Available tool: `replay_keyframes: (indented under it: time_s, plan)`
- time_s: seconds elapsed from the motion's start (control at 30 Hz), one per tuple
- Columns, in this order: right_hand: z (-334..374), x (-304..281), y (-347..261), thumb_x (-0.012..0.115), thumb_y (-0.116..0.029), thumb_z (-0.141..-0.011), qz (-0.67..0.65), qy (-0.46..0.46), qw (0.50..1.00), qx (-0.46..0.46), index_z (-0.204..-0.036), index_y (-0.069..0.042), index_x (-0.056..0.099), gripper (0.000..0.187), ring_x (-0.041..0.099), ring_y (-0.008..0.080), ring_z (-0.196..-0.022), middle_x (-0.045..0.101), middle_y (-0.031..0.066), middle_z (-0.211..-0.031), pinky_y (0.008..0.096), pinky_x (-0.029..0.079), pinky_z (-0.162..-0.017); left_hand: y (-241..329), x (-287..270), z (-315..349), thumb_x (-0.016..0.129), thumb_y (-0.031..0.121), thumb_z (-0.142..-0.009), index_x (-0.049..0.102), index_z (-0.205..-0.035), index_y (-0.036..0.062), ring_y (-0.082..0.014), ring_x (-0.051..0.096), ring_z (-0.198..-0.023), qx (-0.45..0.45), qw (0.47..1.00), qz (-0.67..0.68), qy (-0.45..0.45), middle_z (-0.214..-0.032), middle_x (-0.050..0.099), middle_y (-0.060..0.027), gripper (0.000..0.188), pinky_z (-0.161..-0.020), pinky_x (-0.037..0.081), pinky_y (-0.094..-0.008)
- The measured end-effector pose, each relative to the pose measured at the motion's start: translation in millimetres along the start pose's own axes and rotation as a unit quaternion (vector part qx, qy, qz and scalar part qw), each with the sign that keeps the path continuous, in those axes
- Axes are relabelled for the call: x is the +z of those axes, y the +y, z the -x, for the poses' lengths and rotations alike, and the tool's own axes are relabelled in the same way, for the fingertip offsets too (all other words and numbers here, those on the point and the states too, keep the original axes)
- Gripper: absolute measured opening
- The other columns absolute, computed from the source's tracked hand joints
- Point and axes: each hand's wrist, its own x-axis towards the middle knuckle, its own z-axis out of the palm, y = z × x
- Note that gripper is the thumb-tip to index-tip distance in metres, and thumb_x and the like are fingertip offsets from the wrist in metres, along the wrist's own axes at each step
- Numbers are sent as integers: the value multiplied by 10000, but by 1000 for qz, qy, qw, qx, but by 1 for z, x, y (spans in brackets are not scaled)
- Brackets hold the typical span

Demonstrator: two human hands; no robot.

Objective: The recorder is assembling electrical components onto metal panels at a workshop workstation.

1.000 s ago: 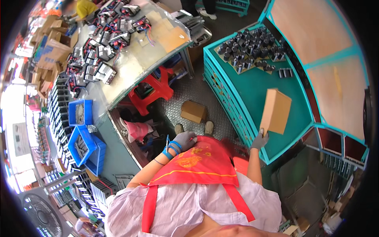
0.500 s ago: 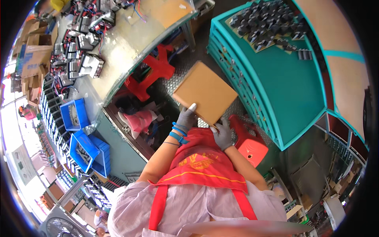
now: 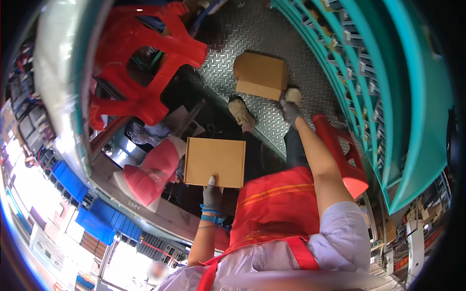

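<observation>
My left hand [image 3: 212, 195], in a grey glove with blue bands at the wrist, grips a flat brown cardboard box [image 3: 215, 157] by its near edge, thumb on top. Stretched out low toward the floor, my gloved right hand [image 3: 291, 112] is at the near right corner of a second cardboard box [image 3: 261, 70]. That box is over the metal tread-plate floor [image 3: 233, 36], its near side facing me. The right fingers are small and partly hidden, so their grip does not show clearly. My shoes [image 3: 240, 111] stand just below this box.
An upturned red plastic stool [image 3: 160, 82] is at the left, with a pink and white cushion-like bundle [image 3: 155, 169] nearer. Another red stool [image 3: 347, 150] stands by my right arm. Teal shelving [image 3: 383, 97] lines the right; blue bins [image 3: 94, 225] are at the left.
My view has dropped toward the floor. Both hands were on one box; now my left hand alone holds a box at left, while my right has reached down to another box at the floor.
</observation>
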Motion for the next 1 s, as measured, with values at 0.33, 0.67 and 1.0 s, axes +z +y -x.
replay_keyframes:
  time_s: [0.33, 0.67, 1.0]
  plan:
    - [-146, 35, 17, 716, -360, -792, -316, 21, 941, 124, -1280, -112, 470, 600, 596, 214, -871, 582, 83, -1144, 347, 515, -741, -42, 45, -41, 686, 356, -823, 435, -1318, 84, -252, 457, -1245, -40, 996, -53, -61, -1321, 495, -86, 617, -1029, 377, -417]
    - [-69, 20, -52, 513, -278, -945, -449, -9, 880, 153, -1253, -119, 454, 351, 506, 340, -1152, 537, 105, -1202, 698, 364, -905, -11, 88, -10, 636, 154, -873, 363, -1337, 46, -252, 533, -1141, 45, 997, -50, -30, -1257, 507, -122, 549, -958, 464, -372]
    - [146, -65, -137, 555, -195, -916, -276, -60, 954, -100, -1236, -55, 491, 355, 589, 246, -1018, 583, 95, -1139, 396, 504, -834, -2, 86, 43, 665, 168, -864, 408, -1305, 135, -186, 595, -965, 55, 998, 12, -15, -1161, 559, -57, 512, -760, 521, -324]
